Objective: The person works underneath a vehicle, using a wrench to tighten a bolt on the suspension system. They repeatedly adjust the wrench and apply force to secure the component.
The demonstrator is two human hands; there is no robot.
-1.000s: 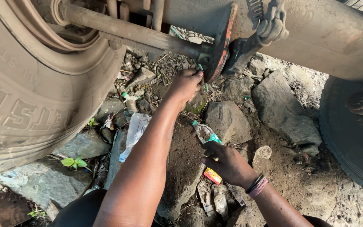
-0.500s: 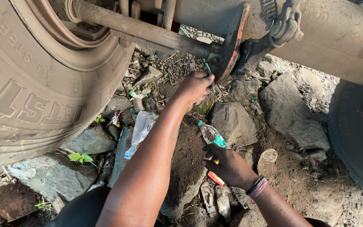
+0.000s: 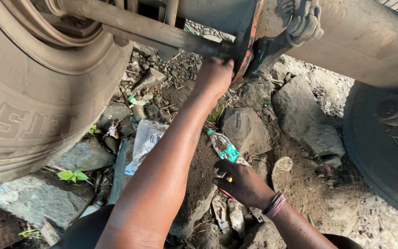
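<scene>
- The left hand (image 3: 215, 76) was stretched far up under the truck; its fingers were curled tight around the end of a rusty metal bar (image 3: 139, 27), right where the bar met a dark plate with an orange edge (image 3: 246, 44).
- The right hand (image 3: 240, 182) was low down, near the dirt; it was closed around a small tool with a red and yellow handle (image 3: 228, 184); only a little bit of the handle showed, so I could not tell what kind of tool it was; two bands (image 3: 274, 205), one dark and one pink, sat on that wrist.
- A squashed plastic bottle (image 3: 224, 148) with a green label lay on the ground just above the right hand; I could not tell if the hand touched it.
- A big tyre (image 3: 28, 106) filled the left side; another tyre (image 3: 388, 157) stood at the right edge.
- Grey rocks (image 3: 300, 115) lay in the dirt between the tyres; a crumpled white plastic bag (image 3: 144, 140) lay beside the left arm; small green leaves (image 3: 72, 175) grew by the big tyre.
</scene>
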